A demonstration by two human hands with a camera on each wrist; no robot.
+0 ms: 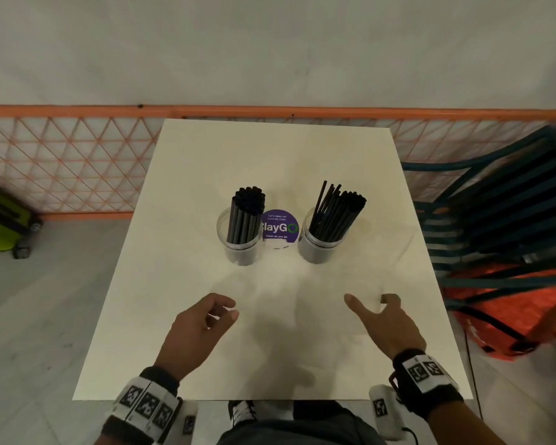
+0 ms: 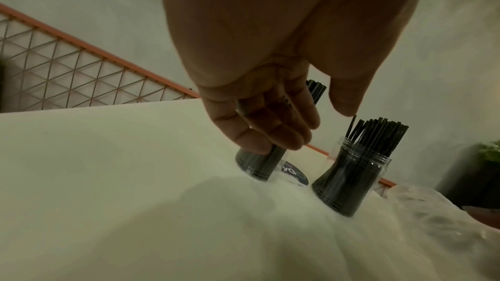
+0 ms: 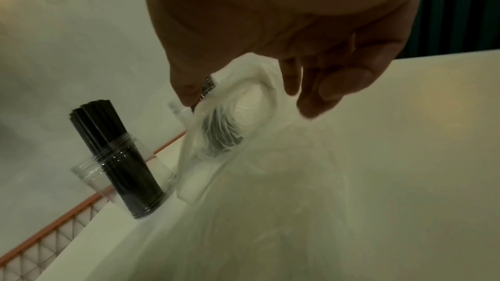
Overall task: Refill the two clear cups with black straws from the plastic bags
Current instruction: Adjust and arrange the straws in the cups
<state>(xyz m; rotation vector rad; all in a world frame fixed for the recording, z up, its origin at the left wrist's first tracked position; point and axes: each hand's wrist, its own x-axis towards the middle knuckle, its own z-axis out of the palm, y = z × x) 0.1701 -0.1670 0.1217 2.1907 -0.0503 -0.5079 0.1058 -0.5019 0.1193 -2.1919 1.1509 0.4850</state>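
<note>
Two clear cups stand mid-table, both packed with black straws: the left cup (image 1: 243, 244) (image 2: 254, 167) (image 3: 127, 176) and the right cup (image 1: 321, 247) (image 2: 349, 181). My left hand (image 1: 229, 310) (image 2: 270, 134) hovers near the table's front, well short of the left cup, with loosely curled fingers that hold nothing. My right hand (image 1: 369, 304) (image 3: 243, 93) hovers in front of the right cup. A thin clear plastic bag (image 3: 230, 119) (image 2: 432, 221) rises from the table to that hand, its rim caught between thumb and fingers. In the right wrist view the bag veils the right cup.
A round purple sticker (image 1: 280, 229) lies between the cups on the white table (image 1: 270, 149). Clear film lies across the table in front of the hands. Stacked dark chairs (image 1: 495, 220) and an orange bag (image 1: 527, 313) stand to the right. An orange mesh fence (image 1: 61, 155) runs behind, and a green suitcase (image 1: 4, 216) sits at the left.
</note>
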